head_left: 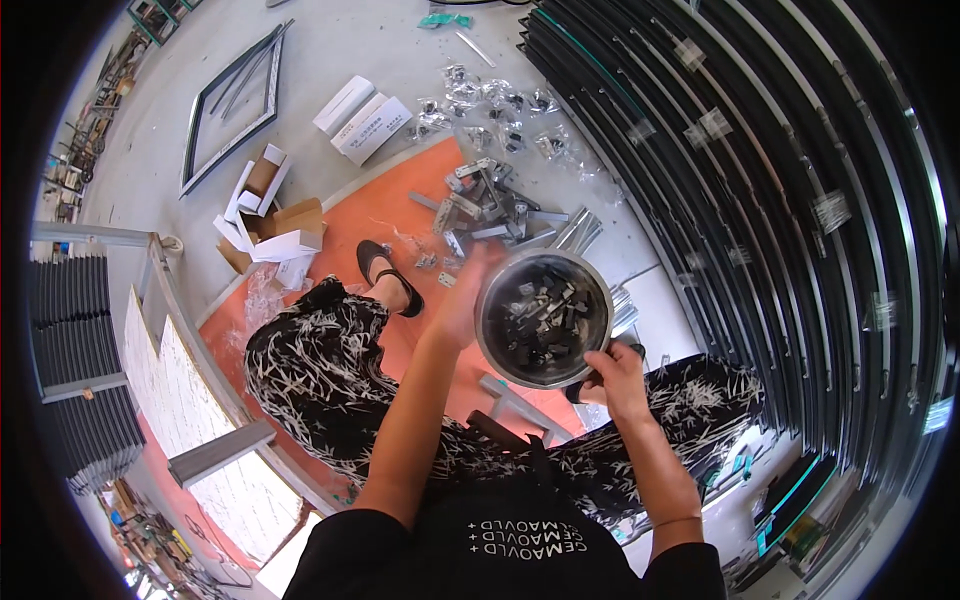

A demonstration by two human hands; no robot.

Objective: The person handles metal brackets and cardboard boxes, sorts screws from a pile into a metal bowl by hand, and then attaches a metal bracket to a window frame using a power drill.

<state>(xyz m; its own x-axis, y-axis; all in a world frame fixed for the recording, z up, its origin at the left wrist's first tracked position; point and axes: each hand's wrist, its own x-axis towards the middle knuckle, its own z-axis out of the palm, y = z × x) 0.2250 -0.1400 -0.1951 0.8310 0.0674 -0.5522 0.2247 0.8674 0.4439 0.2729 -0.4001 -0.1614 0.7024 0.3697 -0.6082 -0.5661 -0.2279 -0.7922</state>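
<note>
A round metal bowl point(493, 360) is held up in front of me, above the orange mat. Inside it lie many small black and grey parts point(550, 315), too small to name. My right hand point(618, 380) grips the bowl's near right rim, thumb over the edge. Against the bowl's left side is my left hand point(470, 295), smeared by motion, so its fingers are unclear. Just beyond the bowl, a heap of metal hardware pieces point(485, 205) rests on the mat and floor.
Small bagged parts point(480, 105) are scattered farther out. White boxes point(365, 120) and an opened carton point(285, 225) stand at the left. Long dark frame profiles point(740, 170) are stacked along the right. A metal rack point(200, 355) borders my left. The orange mat point(345, 215) spreads beneath.
</note>
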